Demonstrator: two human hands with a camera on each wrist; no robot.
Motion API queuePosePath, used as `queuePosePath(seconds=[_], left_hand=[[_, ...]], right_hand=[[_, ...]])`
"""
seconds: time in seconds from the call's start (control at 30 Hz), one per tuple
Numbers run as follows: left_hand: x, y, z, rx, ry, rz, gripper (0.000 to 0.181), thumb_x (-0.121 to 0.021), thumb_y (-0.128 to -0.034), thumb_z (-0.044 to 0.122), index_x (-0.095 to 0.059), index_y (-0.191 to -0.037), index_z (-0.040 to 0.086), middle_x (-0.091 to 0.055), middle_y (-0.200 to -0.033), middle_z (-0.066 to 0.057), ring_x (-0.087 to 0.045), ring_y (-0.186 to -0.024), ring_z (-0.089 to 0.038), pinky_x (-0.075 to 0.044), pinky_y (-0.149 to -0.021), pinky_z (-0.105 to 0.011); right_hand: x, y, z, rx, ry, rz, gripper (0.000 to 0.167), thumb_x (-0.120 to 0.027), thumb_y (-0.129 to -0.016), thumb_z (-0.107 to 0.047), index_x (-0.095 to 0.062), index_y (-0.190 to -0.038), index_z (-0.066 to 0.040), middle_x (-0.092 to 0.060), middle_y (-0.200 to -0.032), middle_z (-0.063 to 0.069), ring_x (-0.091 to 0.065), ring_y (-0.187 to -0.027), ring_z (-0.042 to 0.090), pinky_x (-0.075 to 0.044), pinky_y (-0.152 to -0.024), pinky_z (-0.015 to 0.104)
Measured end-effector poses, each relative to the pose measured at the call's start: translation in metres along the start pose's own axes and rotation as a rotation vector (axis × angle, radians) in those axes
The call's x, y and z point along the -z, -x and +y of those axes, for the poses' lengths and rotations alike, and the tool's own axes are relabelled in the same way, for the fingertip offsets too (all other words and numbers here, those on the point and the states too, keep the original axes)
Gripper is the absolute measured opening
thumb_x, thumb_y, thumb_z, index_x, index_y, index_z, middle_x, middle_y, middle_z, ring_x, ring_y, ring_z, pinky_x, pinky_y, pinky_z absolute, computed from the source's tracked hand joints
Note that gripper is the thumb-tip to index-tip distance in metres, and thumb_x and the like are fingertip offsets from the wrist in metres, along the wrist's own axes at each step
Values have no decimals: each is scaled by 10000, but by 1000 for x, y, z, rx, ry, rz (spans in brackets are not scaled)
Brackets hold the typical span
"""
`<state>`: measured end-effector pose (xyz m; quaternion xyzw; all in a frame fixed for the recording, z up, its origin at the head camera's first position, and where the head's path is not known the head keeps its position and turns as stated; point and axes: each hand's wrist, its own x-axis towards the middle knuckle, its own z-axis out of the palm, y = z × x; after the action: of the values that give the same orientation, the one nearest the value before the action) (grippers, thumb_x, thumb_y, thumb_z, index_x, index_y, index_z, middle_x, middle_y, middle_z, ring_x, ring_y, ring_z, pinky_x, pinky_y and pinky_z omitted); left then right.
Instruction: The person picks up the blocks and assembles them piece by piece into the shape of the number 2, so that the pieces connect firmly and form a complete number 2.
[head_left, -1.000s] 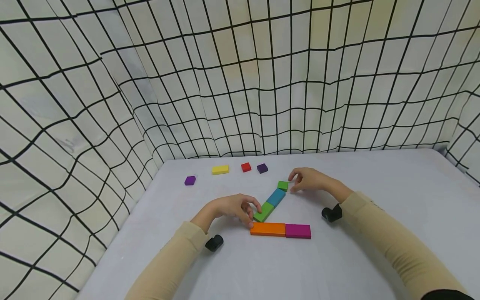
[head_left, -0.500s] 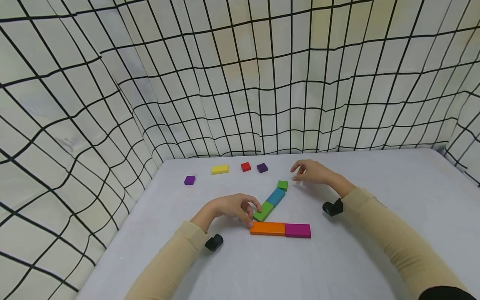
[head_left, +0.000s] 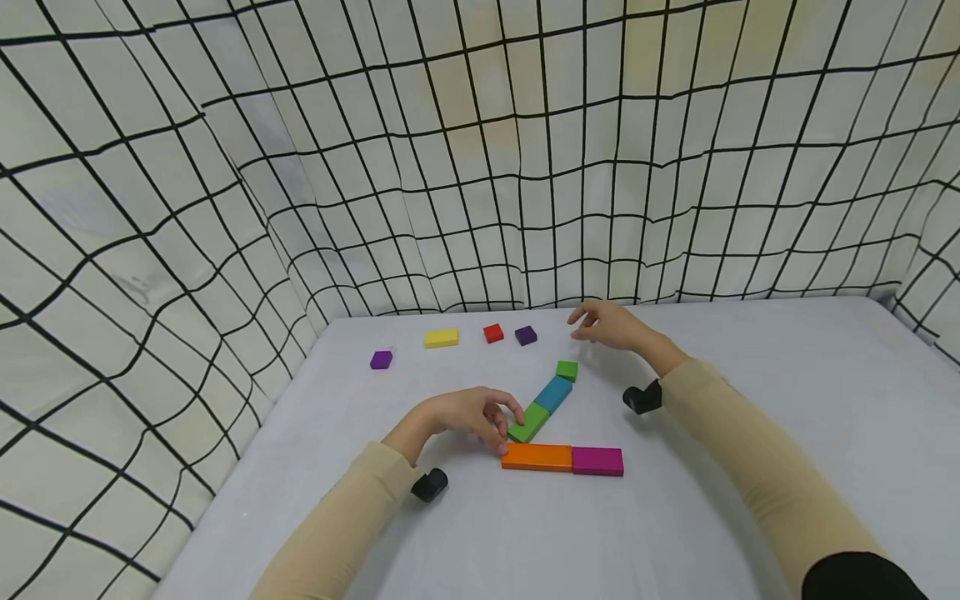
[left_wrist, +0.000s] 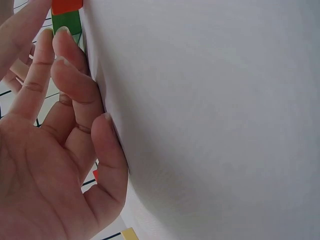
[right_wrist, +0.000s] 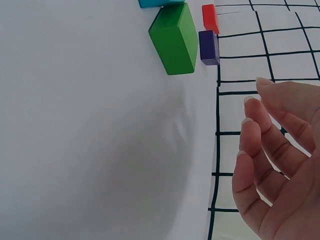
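Note:
In the head view my left hand rests at the left end of two rows of blocks, a fingertip on the long green block and the thumb at the corner of the orange block. A magenta block touches the orange one. From the long green block a slanted row runs through a blue block to a small green block. My right hand hovers empty beyond the small green block, fingers loosely bent, right of the dark purple block.
Toward the back of the white table lie a red block, a yellow block and, farther left, a purple block. Black netting over pale sheets stands behind and at the sides.
My right hand has moved away from the small green block, toward the table's back edge, then a little left. My left hand and the blocks look unmoved.

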<state>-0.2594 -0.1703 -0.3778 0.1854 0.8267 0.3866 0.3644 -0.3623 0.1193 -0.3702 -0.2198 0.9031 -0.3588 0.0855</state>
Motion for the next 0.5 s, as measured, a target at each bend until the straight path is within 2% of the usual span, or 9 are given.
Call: queuePosePath(seconds=[0.33, 0.5], left_hand=[[-1, 0, 3, -1, -3, -9, 331, -763, -909, 54, -650, -1216, 100, -639, -856, -33, -535, -778, -163, -434, -704, -245], [0, -1, 3, 8, -8, -9, 332, -763, -907, 53, -652, -1216, 101, -642, -858, -39, -541, -780, -165, -441, -702, -244]], right_hand=[[-11, -17, -9, -17, -2, 24, 310, -683, -984, -112, -642, -1253, 35, -656, -1041, 166, -641, -874, 270, -511, -764, 345], [-18, -24, -15, -29, 5, 1, 287, -672, -987, -103, -644, -1238, 34, -660, -1077, 184, -643, -886, 268, -511, -767, 346]])
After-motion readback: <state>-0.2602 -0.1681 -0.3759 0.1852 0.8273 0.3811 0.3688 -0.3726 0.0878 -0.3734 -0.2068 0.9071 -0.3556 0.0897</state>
